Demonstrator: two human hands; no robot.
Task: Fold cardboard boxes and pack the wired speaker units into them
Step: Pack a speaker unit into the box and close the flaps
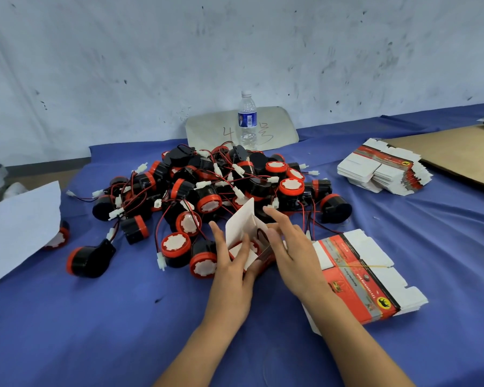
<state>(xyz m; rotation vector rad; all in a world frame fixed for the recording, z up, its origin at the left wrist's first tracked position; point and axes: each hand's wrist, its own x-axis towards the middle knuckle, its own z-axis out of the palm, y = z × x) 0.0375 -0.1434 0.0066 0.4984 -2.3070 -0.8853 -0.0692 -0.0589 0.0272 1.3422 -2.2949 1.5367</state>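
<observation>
A small red and white cardboard box (242,224) stands open on the blue cloth in front of me, its white lid flap raised. A speaker unit (250,245) with a red rim sits inside it, partly hidden. My left hand (232,261) holds the box from the left, thumb on the inner flap. My right hand (288,247) rests against the box's right side with fingers extended. Behind lies a big pile of black and red wired speaker units (213,185). A banded bundle of flat box blanks (361,275) lies just right of my right hand.
A second stack of flat box blanks (383,170) lies at the back right, beside a brown cardboard sheet (458,152). A water bottle (247,121) stands at the wall before a grey board. White paper (17,227) covers the left edge, with one unit half under it.
</observation>
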